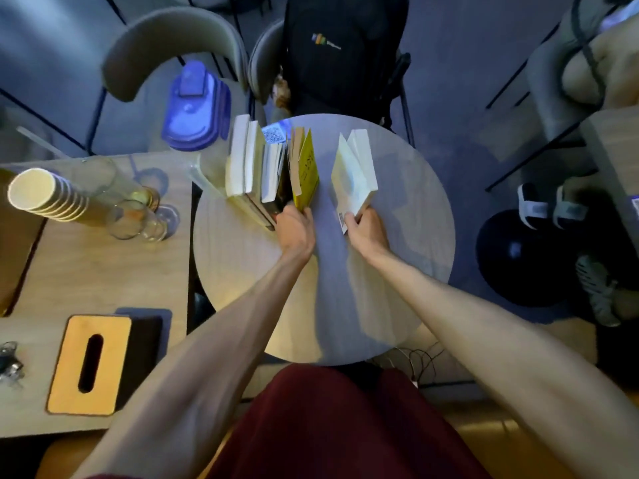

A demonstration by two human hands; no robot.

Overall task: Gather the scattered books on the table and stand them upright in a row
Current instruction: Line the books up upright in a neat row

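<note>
Several books stand upright in a row (256,164) at the far left of the round table (408,236). The rightmost one in the row is a yellow book (306,171), its pages fanned a little. My left hand (295,229) is closed on the near edge of the yellow book. A pale white book (354,174) stands upright apart from the row, to the right, with a gap of bare table between. My right hand (366,229) grips the white book at its near bottom corner.
A wooden table to the left carries a stack of paper cups (41,195), glasses (138,219), a tissue box (90,364) and keys (10,364). Beyond the round table stand chairs, one holding a black backpack (342,50), and a blue lidded container (197,105).
</note>
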